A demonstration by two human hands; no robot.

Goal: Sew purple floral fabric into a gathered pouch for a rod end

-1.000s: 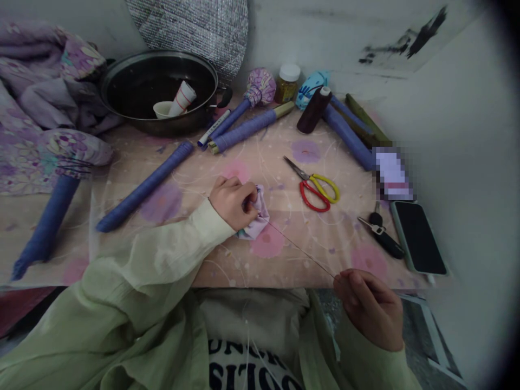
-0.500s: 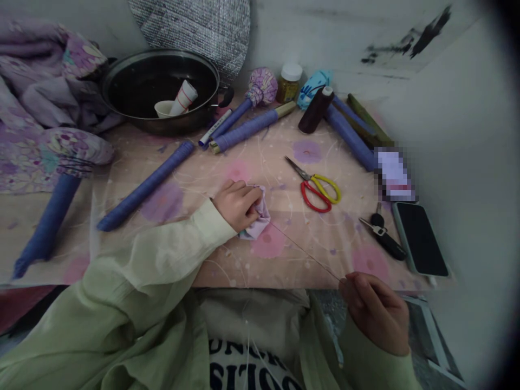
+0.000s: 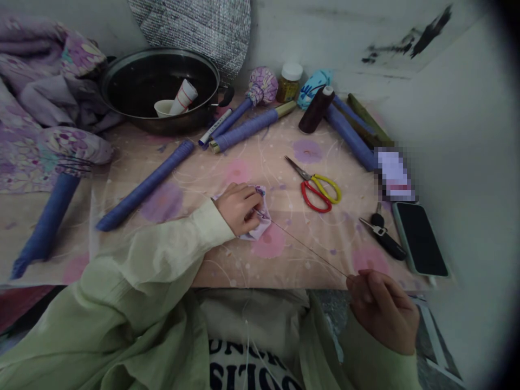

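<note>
Cloth (image 3: pixel 260 230): located on tabletop (image 3: pixel 349 233), near the middle, bunched and partly covered by left hand (image 3: pixel 238 208). Pale purple, with a darker patterned patch at the far edge. Folds beneath the palm: hidden, cannot tell arrangement.

Left hand: resting on cloth, fingers curled down and closed on it, thumb close to forefinger. Thread (image 3: pixel 309 247): thin, dark, running straight and taut from cloth to right hand (image 3: pixel 384 309). Right hand: at the near right edge of tabletop, well apart from cloth, fingers pinched together on thread. Exact contents between those fingertips: too small to tell.

Scissors (image 3: pixel 311 177): lying to the right of cloth, apart from it, tips toward the far left, one handle red, one yellow. Keys (image 3: pixel 390 245): lying farther right, just beside phone (image 3: pixel 420 238), dark screen upward. Directly beyond phone, pixelated item (image 3: pixel 394 173), identity not legible.

At the rear: spool (image 3: pixel 314 111), dark and tilted; jar (image 3: pixel 289 86), upright, white-lidded; floral padded stick (image 3: pixel 262 85), head beside jar. Marker (image 3: pixel 214 128): alongside the handle of that stick. Pan (image 3: pixel 154 127): at the far left, containing cup (image 3: pixel 161 108) and paper roll (image 3: pixel 183 98), the latter tilted. Blue stick (image 3: pixel 146 186): lying diagonally, between pan and the left sleeve (image 3: pixel 162 254).
</note>
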